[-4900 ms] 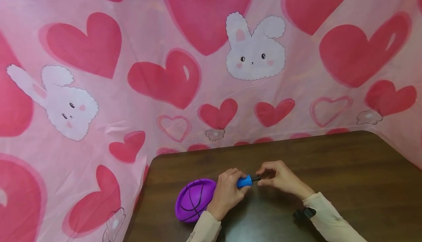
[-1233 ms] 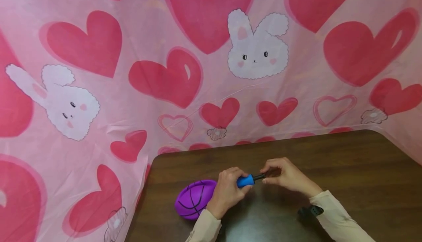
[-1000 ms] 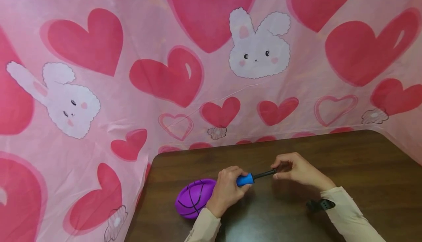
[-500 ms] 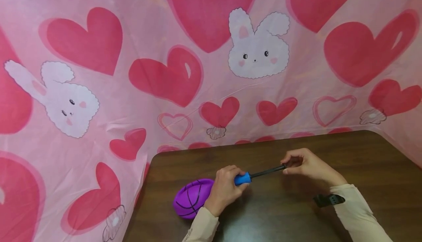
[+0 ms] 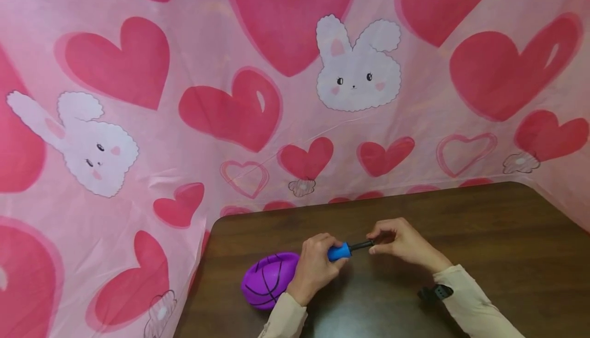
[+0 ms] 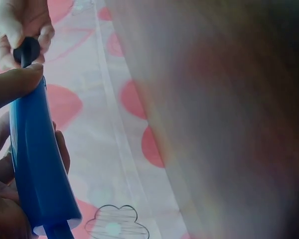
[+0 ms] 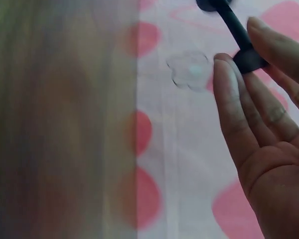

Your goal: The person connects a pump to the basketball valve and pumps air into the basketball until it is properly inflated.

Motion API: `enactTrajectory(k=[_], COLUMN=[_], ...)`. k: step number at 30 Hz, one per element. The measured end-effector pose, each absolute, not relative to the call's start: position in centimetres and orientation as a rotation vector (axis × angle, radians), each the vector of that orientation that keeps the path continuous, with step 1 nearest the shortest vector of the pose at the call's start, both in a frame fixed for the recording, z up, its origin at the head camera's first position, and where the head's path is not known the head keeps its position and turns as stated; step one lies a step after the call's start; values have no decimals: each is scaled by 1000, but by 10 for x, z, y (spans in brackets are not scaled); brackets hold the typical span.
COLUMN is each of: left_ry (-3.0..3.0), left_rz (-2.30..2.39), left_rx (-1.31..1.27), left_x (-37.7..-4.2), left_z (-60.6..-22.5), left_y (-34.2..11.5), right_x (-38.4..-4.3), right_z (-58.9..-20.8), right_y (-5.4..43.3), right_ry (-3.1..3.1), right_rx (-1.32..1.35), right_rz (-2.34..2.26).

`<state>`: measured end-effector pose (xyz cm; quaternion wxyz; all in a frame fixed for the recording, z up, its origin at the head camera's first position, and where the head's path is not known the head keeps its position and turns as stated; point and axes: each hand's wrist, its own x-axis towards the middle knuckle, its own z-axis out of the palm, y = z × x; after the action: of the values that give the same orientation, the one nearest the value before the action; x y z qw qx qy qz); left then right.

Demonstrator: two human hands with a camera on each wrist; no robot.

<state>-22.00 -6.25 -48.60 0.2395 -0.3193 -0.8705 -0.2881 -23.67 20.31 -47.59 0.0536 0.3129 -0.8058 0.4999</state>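
Note:
A blue ball pump (image 5: 339, 252) is gripped round its barrel by my left hand (image 5: 317, 266), thumb near the barrel's end in the left wrist view. From that end the black plunger rod (image 5: 359, 246) sticks out partway toward the right. My right hand (image 5: 406, 243) pinches the round black knob (image 7: 249, 60) on the rod's tip between thumb and fingers. Just left of my left hand, a purple ball (image 5: 266, 282) with black basketball lines sits on the table, its upper side caved in. My left hand and sleeve cover part of it, and the pump's other end is hidden.
The dark wooden table (image 5: 484, 256) has rounded far corners. Behind it and to the left hangs a pink cloth (image 5: 295, 118) printed with hearts and rabbit faces. A black strap device (image 5: 435, 293) sits on my right wrist by the cream sleeve.
My right hand drew the plunger far out to the right, then moved back left, so less of the rod shows than half a second ago. My left hand stayed nearly in place.

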Motion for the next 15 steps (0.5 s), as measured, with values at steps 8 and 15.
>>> enactTrajectory(k=[8, 15], left_ry=[-2405, -2398], left_rz=[-800, -842], left_rx=[-890, -907], left_x=[-218, -218], left_z=[-487, -485], left_y=[-61, -62], right_x=[-234, -233], right_z=[-485, -479], right_y=[181, 187], right_ry=[-2369, -2375], right_rx=[1049, 1083], right_rz=[1509, 1493])
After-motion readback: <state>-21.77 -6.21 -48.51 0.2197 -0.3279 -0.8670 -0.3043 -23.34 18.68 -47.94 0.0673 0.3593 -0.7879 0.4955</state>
